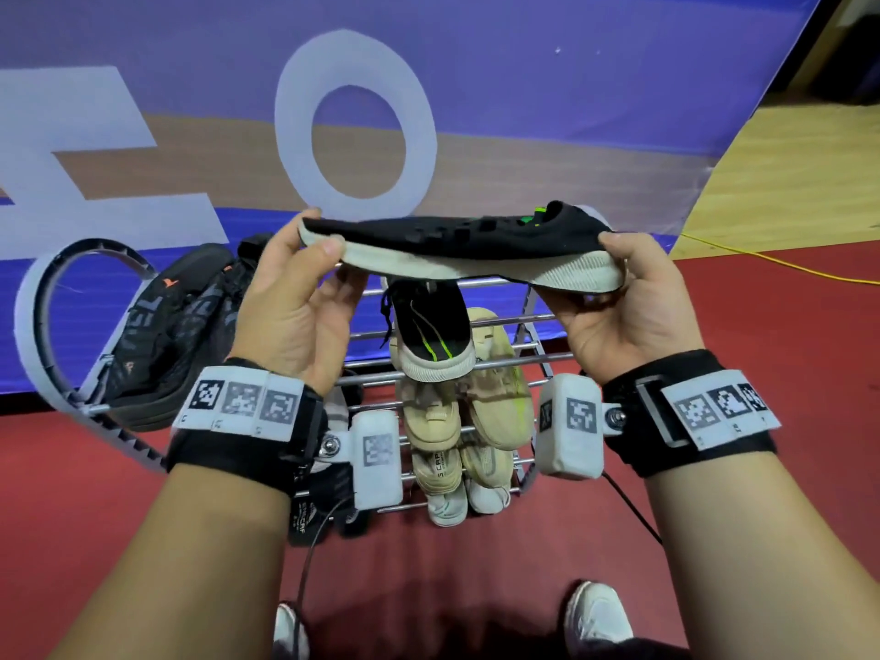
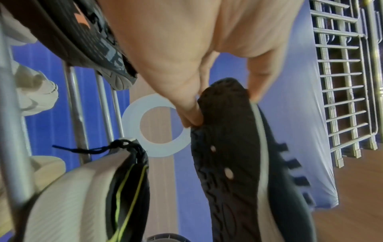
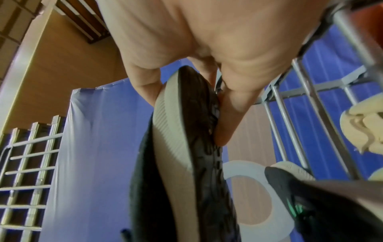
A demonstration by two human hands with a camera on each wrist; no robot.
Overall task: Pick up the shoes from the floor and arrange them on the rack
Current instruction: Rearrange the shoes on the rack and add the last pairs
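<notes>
I hold a black shoe (image 1: 457, 245) with a white sole level in the air, just above the top of the metal rack (image 1: 533, 321). My left hand (image 1: 320, 233) pinches its toe between thumb and fingers. My right hand (image 1: 614, 262) grips its heel. The left wrist view shows the dark tread of the shoe (image 2: 228, 163), the right wrist view its ribbed white heel (image 3: 176, 131). A matching black shoe (image 1: 431, 335) with green stripes lies on the rack's top bars, directly below. Beige shoes (image 1: 431, 416) and white shoes (image 1: 447, 502) fill the lower tiers.
Black shoes (image 1: 176, 326) sit on the rack's left side beside a grey curved frame (image 1: 33, 316). A blue banner (image 1: 524, 64) stands right behind the rack. The floor is red (image 1: 476, 564); a yellow cable (image 1: 762, 264) runs at right. My own feet (image 1: 595, 616) are near the bottom edge.
</notes>
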